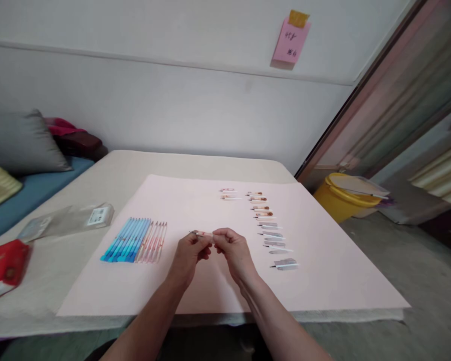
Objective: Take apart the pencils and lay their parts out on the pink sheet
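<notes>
Above the pink sheet (195, 200), my left hand (188, 255) pinches a thin pen refill with a small pale, printed strip (203, 234) around or against it; I cannot tell which. The dark tip points left. My right hand (233, 250) has its fingers closed on the right end of the same piece, partly hiding it. To the left lie a row of blue pens (127, 240) and several clear-pink pens (152, 243), side by side. On the right is a column of refills beside brown printed strips (261, 208) and greyish strips (271, 234). Two pinkish refills with strips (228, 190) lie farther back.
A clear plastic bag (71, 220) and a red packet (5, 265) lie on the table's left side. A yellow bucket (336, 198) stands on the floor at right. The white wall (180, 110) rises behind the table, with a pink note (291, 40) taped on it.
</notes>
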Tool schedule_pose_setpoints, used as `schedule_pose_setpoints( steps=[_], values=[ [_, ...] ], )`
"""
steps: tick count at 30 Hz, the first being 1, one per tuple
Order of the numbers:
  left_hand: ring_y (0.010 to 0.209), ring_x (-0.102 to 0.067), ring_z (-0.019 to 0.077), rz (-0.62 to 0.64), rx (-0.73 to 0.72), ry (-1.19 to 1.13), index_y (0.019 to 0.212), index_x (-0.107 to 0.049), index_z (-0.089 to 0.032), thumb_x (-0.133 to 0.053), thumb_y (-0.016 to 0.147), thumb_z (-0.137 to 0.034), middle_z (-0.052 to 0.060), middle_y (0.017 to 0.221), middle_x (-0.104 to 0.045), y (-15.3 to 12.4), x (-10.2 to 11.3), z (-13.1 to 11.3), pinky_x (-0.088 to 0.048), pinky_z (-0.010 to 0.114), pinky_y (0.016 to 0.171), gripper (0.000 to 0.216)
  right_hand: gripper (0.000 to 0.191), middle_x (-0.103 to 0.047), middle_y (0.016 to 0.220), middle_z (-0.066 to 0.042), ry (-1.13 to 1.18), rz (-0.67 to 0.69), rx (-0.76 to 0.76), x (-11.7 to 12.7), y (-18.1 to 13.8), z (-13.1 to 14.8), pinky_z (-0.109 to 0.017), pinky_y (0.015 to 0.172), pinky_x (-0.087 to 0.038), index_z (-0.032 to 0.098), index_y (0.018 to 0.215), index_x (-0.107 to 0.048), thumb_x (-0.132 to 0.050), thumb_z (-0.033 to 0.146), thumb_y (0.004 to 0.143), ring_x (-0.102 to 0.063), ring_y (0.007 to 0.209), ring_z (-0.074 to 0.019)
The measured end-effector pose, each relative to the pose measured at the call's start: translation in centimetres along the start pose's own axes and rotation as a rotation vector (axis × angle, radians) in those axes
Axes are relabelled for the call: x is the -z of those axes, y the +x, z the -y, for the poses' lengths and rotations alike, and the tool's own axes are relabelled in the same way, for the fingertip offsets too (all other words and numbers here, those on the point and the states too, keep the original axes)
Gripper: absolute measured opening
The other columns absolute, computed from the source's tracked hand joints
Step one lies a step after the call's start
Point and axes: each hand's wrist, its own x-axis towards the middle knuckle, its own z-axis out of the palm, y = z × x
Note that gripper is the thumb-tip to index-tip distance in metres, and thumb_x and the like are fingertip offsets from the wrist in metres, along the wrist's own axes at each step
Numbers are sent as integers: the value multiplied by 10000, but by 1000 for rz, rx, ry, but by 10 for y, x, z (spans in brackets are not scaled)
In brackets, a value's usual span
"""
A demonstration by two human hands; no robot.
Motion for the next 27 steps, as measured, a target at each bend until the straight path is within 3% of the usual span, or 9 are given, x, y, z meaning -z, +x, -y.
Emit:
schedule_pose_setpoints(
  steps=[7, 17, 27],
  values=[
    [565, -538, 105, 30, 14, -74, 795, -602, -175, -706, 645, -318, 5, 659, -601, -1, 0, 0, -410, 236, 537, 232, 145, -584, 568, 27, -65, -3, -1, 0, 3, -1, -236, 512, -351, 181, 717, -681, -693, 292, 626, -460, 513, -95],
    [543, -539, 101, -56, 13, -40, 706, -576, -159, -697, 662, -328, 10, 631, -606, 3, 1, 4, -396, 223, 510, 213, 236, -588, 576, 19, 52, -33, -87, -4, 4, -6, -231, 484, -371, 162, 775, -633, -717, 319, 620, -489, 485, -95],
    [556, -543, 97, -49, 38, -91, 751, -628, -142, -646, 709, -393, 31, 661, -624, 2, -1, 4, -401, 216, 517, 255, 166, -577, 605, 31, -16, -23, -15, -1, 7, -4, -225, 498, -345, 174, 754, -612, -676, 210, 605, -469, 514, -87]
  ],
)
